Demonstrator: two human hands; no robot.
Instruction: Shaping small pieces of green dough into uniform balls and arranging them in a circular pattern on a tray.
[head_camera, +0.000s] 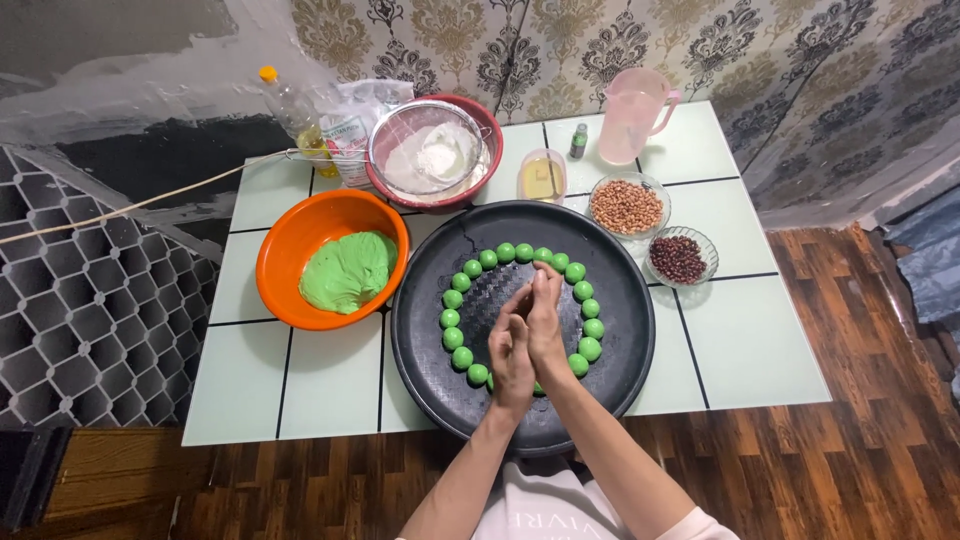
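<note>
Nearest, left hand (510, 358) and right hand (545, 318) pressed palm to palm over the middle of the round black tray (620, 350), fingers straight and pointing away; whether a piece of dough sits between the palms cannot be told, nothing of it showing. Around and just beyond the hands, green dough balls (455, 300) laid in a ring on the tray, evenly spaced, the near arc partly hidden under the wrists. Judged by the smooth, slightly glossy skins: light, soft, easily dented, likely a little tacky, so best cupped from below with loose fingertips rather than pinched. To the left of the hands, an orange bowl (290, 255) holding a flattened mass of green dough (348, 270), probably pliable and sticky, best pulled off at the edge in small lumps. To the right and further off, two small glass dishes, one of pale peanuts (626, 207), one of dark red beans (678, 258). Furthest, a red bowl with a sieve of white flour (430, 155), a small cup of oil (542, 178), a little green bottle (579, 140), a pink jug (632, 115) and an oil bottle (295, 115), all on the white tiled table (750, 350).
</note>
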